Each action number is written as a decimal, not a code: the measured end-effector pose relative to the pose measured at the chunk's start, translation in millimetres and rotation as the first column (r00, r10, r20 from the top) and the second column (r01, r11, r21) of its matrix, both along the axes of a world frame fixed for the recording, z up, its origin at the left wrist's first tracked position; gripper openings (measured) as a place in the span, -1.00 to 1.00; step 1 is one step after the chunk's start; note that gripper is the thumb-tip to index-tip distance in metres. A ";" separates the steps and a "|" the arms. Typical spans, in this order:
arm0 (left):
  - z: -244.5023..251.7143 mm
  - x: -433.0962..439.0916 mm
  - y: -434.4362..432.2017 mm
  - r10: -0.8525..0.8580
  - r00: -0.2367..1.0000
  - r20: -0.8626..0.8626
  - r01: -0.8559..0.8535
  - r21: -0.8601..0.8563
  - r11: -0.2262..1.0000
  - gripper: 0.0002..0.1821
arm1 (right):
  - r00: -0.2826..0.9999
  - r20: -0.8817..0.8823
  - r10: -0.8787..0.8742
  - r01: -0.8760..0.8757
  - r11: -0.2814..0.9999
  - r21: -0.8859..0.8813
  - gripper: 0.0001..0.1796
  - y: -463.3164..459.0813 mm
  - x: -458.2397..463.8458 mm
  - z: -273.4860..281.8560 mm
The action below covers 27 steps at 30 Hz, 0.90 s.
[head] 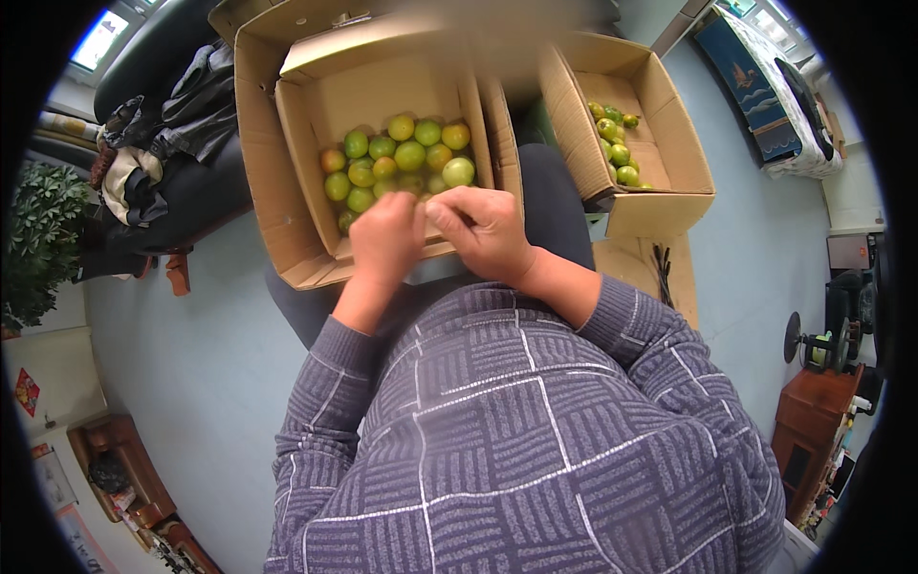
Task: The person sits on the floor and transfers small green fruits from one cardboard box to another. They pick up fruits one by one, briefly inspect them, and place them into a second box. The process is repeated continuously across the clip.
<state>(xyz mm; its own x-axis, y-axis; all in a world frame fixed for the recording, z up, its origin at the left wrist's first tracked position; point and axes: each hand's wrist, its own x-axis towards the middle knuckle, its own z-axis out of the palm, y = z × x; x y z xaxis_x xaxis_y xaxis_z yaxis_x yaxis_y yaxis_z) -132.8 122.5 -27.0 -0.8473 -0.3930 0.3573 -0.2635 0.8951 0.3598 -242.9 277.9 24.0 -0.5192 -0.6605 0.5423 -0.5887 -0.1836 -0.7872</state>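
My left hand [387,233] and my right hand [480,228] meet above the near edge of a cardboard box [391,79]. The left one is blurred, its fingers curled. Thumb and forefinger of the right are pinched together beside it. Whether anything small is between the fingertips cannot be made out. Beneath and beyond them, several green tomatoes [410,155], some turning orange, lie in the box. The nearest ones are partly hidden by my hands. This box sits inside a larger cardboard carton [258,158] by my legs.
To the right, a second cardboard box [649,154] holds more green tomatoes [618,153] along its left side. Black cable-like strands [663,273] lie on flat cardboard [627,262] below it. A dark sofa [193,176] with clothing stands left. A blurred object [502,36] covers the top middle.
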 end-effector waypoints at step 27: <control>-17.0 -14.1 -7.8 0.111 0.990 -0.085 -0.043 0.570 0.821 -0.74 | 0.989 -0.086 -0.124 0.137 0.977 0.165 -0.79 -1.2 -7.3 -54.2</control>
<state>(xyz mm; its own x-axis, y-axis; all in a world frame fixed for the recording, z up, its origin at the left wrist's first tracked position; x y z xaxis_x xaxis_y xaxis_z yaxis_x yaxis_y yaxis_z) -146.9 114.8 -44.0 -0.7744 -0.6169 0.1404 -0.2514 0.5037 0.8265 -250.3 276.7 -30.2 -0.5687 -0.6761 0.4686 -0.6575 0.0313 -0.7528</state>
